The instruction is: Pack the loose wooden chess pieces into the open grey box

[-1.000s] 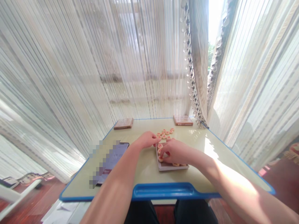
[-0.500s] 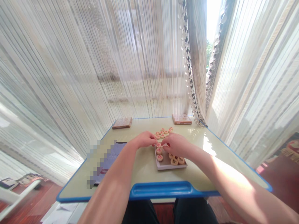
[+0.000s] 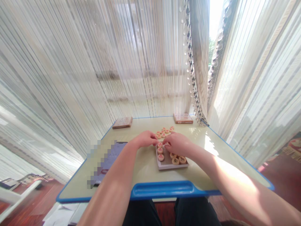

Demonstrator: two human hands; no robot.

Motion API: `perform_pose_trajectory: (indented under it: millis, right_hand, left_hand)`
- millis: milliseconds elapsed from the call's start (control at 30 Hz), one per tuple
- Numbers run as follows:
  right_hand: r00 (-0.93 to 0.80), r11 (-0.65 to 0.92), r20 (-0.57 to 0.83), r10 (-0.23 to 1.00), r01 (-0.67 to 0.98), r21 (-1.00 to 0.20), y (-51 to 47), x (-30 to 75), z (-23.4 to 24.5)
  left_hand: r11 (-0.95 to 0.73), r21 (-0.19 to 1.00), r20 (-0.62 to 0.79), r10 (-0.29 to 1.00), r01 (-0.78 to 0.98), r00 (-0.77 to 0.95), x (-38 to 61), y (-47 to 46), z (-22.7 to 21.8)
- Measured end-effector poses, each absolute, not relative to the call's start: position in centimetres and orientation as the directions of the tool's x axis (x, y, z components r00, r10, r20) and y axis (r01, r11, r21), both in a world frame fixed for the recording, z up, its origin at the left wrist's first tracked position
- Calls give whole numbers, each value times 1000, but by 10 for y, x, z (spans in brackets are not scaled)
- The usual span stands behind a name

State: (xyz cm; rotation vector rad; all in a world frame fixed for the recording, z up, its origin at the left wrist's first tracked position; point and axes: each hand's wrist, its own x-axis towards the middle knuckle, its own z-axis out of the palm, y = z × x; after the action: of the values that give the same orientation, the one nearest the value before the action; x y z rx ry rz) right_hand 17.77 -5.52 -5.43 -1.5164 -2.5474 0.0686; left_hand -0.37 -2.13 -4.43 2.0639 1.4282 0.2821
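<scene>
Chess pieces point(image 3: 165, 132), round wooden discs with red marks, sit in a loose cluster just beyond both hands, and more of them lie in the shallow tray point(image 3: 172, 165) under the right wrist. A second ago the right hand point(image 3: 177, 143) covered the tray's near corner; now it has drawn up to the far edge, leaving three discs in view along the near side. Its fingers pinch inward beside the left hand point(image 3: 145, 139), which curls narrow at the tray's far left corner; whether either grips a disc cannot be told. A phone point(image 3: 114, 156) lies left of the left forearm.
</scene>
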Motion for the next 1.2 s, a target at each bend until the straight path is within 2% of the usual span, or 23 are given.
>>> perform_pose_trajectory:
  millis: [167,533,667,800,1000,1067,1200]
  right_hand:
    - [-502,515,124,856,849,-118,-54,179,-56]
    - [-618,622,138,774,783,12,-53,174,-59]
    - [-600,609,131,789,793,-31,-55,175,-57]
    - [-550,574,191,813,813,-101,-53,180,-55]
    - [-348,413,304,887,892,-184,-34,194,-58]
    - [-342,421,324,882,881,-215,-30,199,-59]
    - [-440,547,377,815,799,-251,-34,198,-57]
  left_hand:
    - [-252,577,-159,899,777,409,-4,-22,-43]
    - [-291,552,-133,894,781,427,-6,-15,-50]
    - [-294,545,-134,894,785,427,-6,-15,-50]
    - [-269,538,-169,894,799,415,-6,-17,-48]
    - [-193,523,-196,921,830,337,-3,-20,-46]
    - [-193,505,-182,929,841,322,-2,-20,-46]
    - [-220,452,-145,938,864,315,1,-20,-47]
